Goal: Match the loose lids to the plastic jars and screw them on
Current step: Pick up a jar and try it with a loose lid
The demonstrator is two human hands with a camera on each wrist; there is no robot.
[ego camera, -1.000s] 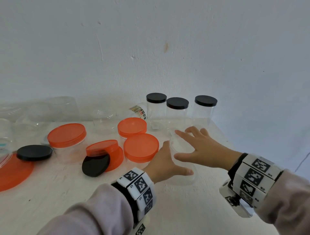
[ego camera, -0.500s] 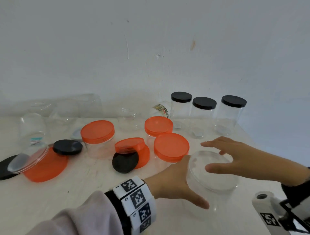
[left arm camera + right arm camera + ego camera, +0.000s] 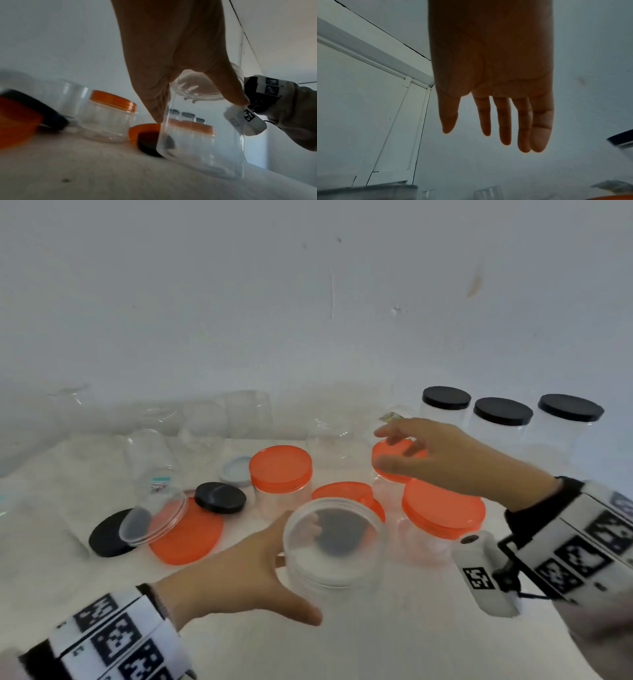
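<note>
My left hand (image 3: 270, 570) grips a clear, lidless plastic jar (image 3: 334, 546) near its rim, thumb in front and fingers behind. In the left wrist view the clear jar (image 3: 202, 142) is tilted, its base at or just above the table. My right hand (image 3: 428, 453) hovers with straight, spread fingers (image 3: 503, 121) above the orange-lidded jars and holds nothing. Loose lids lie to the left: a black lid (image 3: 220, 497), a clear lid (image 3: 154, 520) over another black lid (image 3: 108, 534), and a large orange lid (image 3: 188, 537). A black lid shows through the held jar.
Orange-lidded jars stand at centre (image 3: 281, 467) and right (image 3: 443, 508). Three black-lidded jars (image 3: 503, 411) line the back right by the wall. Several open clear jars (image 3: 150, 460) crowd the back left. A small pale lid (image 3: 236, 470) lies behind them.
Both hands were at the clear jar; the right hand has let go and moved up and back over the orange lids. The left hand has drawn the jar closer and to the left.
</note>
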